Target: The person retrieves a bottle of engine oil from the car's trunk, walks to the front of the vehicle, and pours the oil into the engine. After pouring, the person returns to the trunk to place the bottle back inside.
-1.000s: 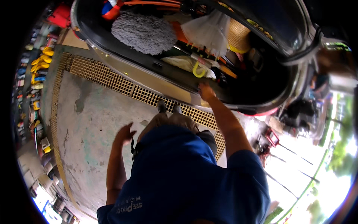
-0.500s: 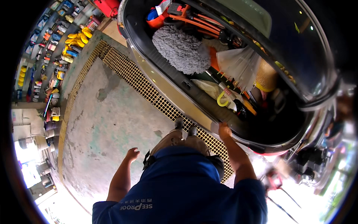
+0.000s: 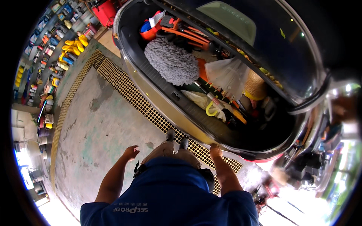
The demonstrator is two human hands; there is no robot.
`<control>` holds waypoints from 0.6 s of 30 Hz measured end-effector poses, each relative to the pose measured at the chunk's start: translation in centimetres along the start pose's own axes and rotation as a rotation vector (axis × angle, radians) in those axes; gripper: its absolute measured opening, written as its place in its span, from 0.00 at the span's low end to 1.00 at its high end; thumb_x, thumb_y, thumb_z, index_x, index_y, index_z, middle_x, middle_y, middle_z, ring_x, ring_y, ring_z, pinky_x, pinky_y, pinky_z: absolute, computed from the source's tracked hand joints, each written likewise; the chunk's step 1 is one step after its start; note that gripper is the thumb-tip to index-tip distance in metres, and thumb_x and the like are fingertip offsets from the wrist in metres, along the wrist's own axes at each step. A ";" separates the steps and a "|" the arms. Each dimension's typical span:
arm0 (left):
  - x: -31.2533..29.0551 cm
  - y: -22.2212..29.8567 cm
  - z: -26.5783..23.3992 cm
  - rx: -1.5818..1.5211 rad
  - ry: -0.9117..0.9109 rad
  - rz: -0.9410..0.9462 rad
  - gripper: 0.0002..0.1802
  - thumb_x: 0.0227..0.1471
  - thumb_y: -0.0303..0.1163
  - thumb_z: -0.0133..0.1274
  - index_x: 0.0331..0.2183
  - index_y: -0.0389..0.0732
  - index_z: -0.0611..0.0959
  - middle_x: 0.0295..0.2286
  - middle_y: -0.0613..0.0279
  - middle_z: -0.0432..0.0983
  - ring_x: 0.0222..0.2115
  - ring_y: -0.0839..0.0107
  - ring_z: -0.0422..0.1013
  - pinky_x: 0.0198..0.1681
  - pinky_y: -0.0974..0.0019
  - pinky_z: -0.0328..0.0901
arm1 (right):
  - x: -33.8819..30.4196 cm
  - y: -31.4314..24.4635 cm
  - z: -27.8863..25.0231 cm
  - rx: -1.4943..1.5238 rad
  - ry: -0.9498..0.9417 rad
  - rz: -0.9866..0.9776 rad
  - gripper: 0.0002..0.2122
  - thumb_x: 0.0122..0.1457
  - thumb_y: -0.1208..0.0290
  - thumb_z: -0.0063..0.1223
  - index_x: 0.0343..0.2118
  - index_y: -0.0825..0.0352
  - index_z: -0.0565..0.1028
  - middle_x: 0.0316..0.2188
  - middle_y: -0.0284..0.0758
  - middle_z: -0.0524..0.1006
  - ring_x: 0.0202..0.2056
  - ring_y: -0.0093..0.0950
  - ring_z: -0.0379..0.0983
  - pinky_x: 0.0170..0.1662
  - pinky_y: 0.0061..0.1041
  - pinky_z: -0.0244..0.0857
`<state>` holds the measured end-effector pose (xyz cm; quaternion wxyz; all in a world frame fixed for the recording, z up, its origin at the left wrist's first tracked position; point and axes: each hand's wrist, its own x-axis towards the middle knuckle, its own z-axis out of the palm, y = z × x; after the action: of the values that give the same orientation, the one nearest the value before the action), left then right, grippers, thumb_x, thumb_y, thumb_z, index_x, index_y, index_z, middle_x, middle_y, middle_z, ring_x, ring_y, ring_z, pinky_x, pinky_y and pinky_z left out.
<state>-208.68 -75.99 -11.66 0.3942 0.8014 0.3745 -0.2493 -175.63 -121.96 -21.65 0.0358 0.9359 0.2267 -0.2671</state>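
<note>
My left hand hangs over the concrete floor to the left of my body, holding nothing. Its fingers are loosely bent, with a gap to the thumb. Ahead on the right, my right hand is at the outer edge of the car's rear bumper; its fingers are too small and partly hidden to read, and I cannot tell whether they touch it. Beyond the bumper, the open trunk holds a fluffy grey mop head, a yellow hooked handle, a translucent umbrella and a straw hat.
The raised tailgate hangs over the trunk's far side. A yellow floor grating runs beneath the bumper and around the concrete floor. Shelves with bottles and yellow items line the left wall, near a red case.
The view has shifted, and the car and floor sit further left in it. My right hand has drawn back from the trunk's lip to the bumper's outer edge. The left hand hangs much as before.
</note>
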 end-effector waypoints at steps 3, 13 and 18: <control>-0.3 -1.8 1.1 0.003 -0.008 -0.034 0.27 0.52 0.40 0.58 0.51 0.39 0.77 0.37 0.48 0.81 0.39 0.58 0.77 0.44 0.60 0.70 | -4.5 1.2 0.3 -0.140 -0.690 -0.284 0.10 0.53 0.69 0.54 0.35 0.68 0.80 0.39 0.49 0.79 0.39 0.46 0.78 0.39 0.37 0.74; 0.2 -5.0 6.9 -0.020 -0.109 -0.210 0.30 0.49 0.45 0.57 0.50 0.38 0.79 0.49 0.47 0.74 0.52 0.54 0.69 0.56 0.58 0.64 | -6.4 2.5 -29.7 0.337 0.047 -0.093 0.14 0.56 0.61 0.60 0.39 0.66 0.76 0.32 0.45 0.79 0.34 0.44 0.77 0.38 0.35 0.72; 4.7 -1.0 5.9 -0.012 -0.009 -0.024 0.29 0.49 0.46 0.55 0.49 0.39 0.80 0.47 0.46 0.75 0.51 0.50 0.70 0.55 0.57 0.65 | -15.4 1.7 -57.0 -0.057 1.348 -0.304 0.11 0.58 0.76 0.56 0.44 0.69 0.76 0.42 0.41 0.78 0.44 0.37 0.76 0.48 0.34 0.69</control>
<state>-207.27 -78.51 -18.73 0.3976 0.7933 0.3841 -0.2552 -158.96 -119.01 34.97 -0.1260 0.8542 0.3351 0.3772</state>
